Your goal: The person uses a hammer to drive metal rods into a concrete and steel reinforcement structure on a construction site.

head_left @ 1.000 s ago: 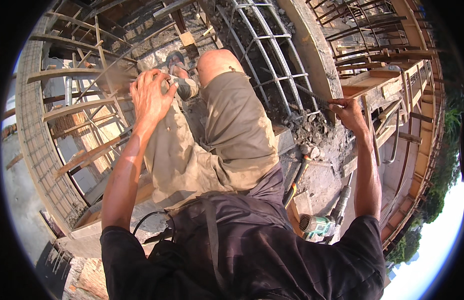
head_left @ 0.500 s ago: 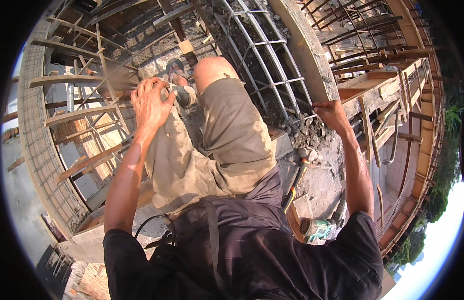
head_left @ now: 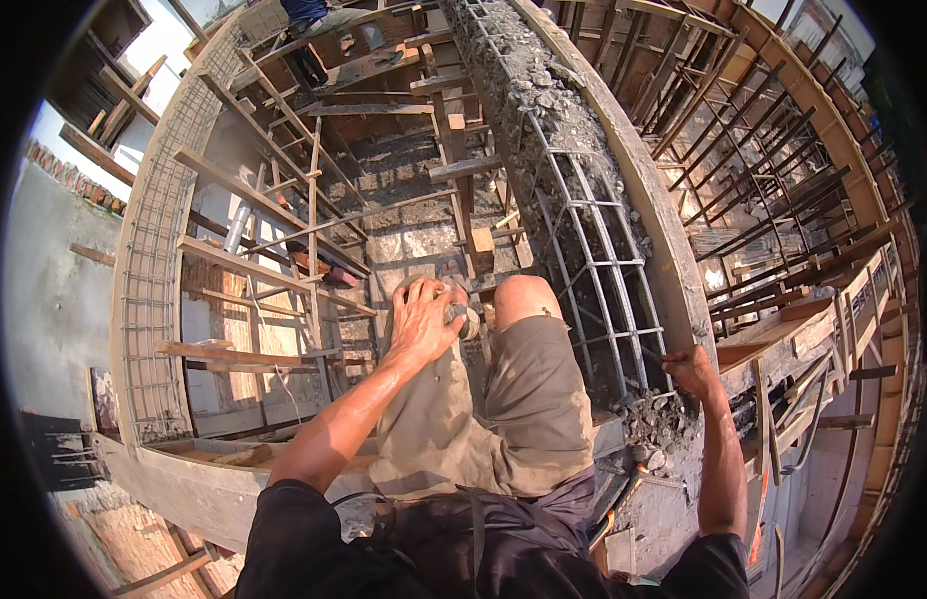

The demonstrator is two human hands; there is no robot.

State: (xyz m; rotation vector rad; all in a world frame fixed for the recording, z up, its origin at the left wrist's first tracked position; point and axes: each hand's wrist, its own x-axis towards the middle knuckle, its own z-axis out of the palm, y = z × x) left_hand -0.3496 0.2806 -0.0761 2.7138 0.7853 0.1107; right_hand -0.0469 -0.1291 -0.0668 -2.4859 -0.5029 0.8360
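Observation:
My left hand (head_left: 424, 321) rests over my left knee, its fingers bent and apart. A small greyish object (head_left: 465, 321) shows beside its thumb; what it is I cannot make out. To the right, my right hand (head_left: 693, 371) has its fingers pinched at the near end of a steel rebar cage (head_left: 611, 262), against a bar at the cage's right side. Long bars and cross ties form the cage, which lies in a trough between concrete edges. Broken concrete rubble (head_left: 655, 424) lies just below the right hand.
A board-edged form (head_left: 673, 235) runs along the cage's right side. Wooden props and battens (head_left: 309, 250) cross the pit at left. Wire mesh (head_left: 149, 290) lines the far-left wall. Another person (head_left: 306, 15) is at the top. Thin bars (head_left: 753, 170) stand at right.
My view has tilted up and turned left, bringing in more of the rubble-filled beam and another person. My left hand stays on the knee and my right hand stays at the cage.

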